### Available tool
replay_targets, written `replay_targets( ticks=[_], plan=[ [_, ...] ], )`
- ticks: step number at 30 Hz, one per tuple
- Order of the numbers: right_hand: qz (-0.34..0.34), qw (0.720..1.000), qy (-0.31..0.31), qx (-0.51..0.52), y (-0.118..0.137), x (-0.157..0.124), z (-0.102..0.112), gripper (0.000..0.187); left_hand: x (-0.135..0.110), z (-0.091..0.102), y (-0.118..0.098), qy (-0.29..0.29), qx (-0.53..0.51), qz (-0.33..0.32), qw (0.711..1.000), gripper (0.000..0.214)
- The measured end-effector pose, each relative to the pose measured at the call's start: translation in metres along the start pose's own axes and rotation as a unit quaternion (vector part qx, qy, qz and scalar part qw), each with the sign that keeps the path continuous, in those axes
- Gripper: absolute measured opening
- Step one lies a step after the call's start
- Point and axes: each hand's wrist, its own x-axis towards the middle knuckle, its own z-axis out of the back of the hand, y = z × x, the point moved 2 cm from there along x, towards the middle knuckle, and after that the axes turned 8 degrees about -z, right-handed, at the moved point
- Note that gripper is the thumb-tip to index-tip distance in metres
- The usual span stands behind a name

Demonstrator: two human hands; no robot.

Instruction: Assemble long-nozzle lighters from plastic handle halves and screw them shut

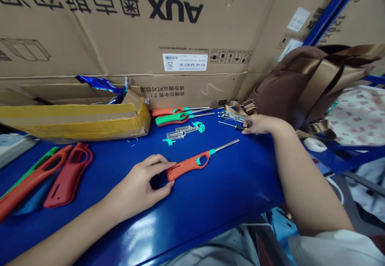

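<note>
Left hand (140,182) pinching the orange lighter (185,168), right hand (255,124) at a screwdriver (240,128)

Your orange lighter is near the middle of the blue table (216,196), its tail end between your left thumb and fingers, its metal barrel (227,145) slanting away to the right. You have that hand closed on the tail alone, with a gap between palm and lighter.

Farther back on your right, your other hand has its fingertips at the screwdriver's handle, the thin shaft pointing left; whether they grip it or only touch it, you cannot tell from this angle. Just behind it lies a bundle of thin metal pieces (231,116).

Behind your lighter you see clear parts (176,135), teal pieces (199,127) and, beyond them, a green lighter (171,118) beside a second orange one (164,111). Well to your left, red (67,180), orange (31,182), green (31,170) and blue casings (39,196) lie close together.

Past those stands a yellow-taped box (75,121) with a blue packet (99,83) in it. A brown bag (288,81) sits on your far right, near a white roll (315,144); an AUX carton (216,29) stands at the back.
</note>
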Motion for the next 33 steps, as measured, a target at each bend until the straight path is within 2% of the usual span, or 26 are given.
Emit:
replay_targets(
  ticks=[4,8,11,13,16,19,23,27,29,33],
  plan=[
    [0.016,0.999,-0.032,-0.010,0.004,-0.002,-0.001,0.020,0.004,0.001,-0.005,0.020,0.054,-0.014,0.998,0.041],
    [0.081,0.988,-0.130,0.012,0.026,-0.007,-0.003,0.016,0.020,-0.005,-0.020,0.065,0.097,-0.023,0.993,0.041],
    [0.179,0.955,-0.228,0.060,0.053,-0.017,-0.008,0.013,0.042,-0.013,-0.031,0.131,0.112,-0.040,0.984,0.043],
    [0.244,0.928,-0.266,0.092,0.070,-0.024,-0.014,0.011,0.057,-0.016,-0.036,0.156,0.137,-0.048,0.977,0.041],
    [0.274,0.882,-0.349,0.156,0.083,-0.032,-0.018,0.019,0.076,-0.014,-0.035,0.166,0.148,-0.071,0.972,0.042],
    [0.265,0.823,-0.444,0.234,0.083,-0.036,-0.015,0.021,0.092,-0.002,-0.026,0.137,0.164,-0.089,0.973,0.045],
    [0.250,0.747,-0.540,0.297,0.076,-0.040,-0.005,0.017,0.115,0.027,-0.003,0.072,0.222,-0.085,0.969,0.036],
    [0.286,0.674,-0.607,0.310,0.073,-0.048,0.001,0.011,0.139,0.050,0.024,0.046,0.293,-0.058,0.953,0.039],
    [0.301,0.668,-0.609,0.305,0.073,-0.048,0.001,0.011,0.147,0.054,0.036,0.051,0.315,-0.053,0.946,0.042],
    [0.314,0.678,-0.598,0.290,0.075,-0.046,0.000,0.010,0.158,0.050,0.058,0.065,0.347,-0.038,0.935,0.037]
  ],
)
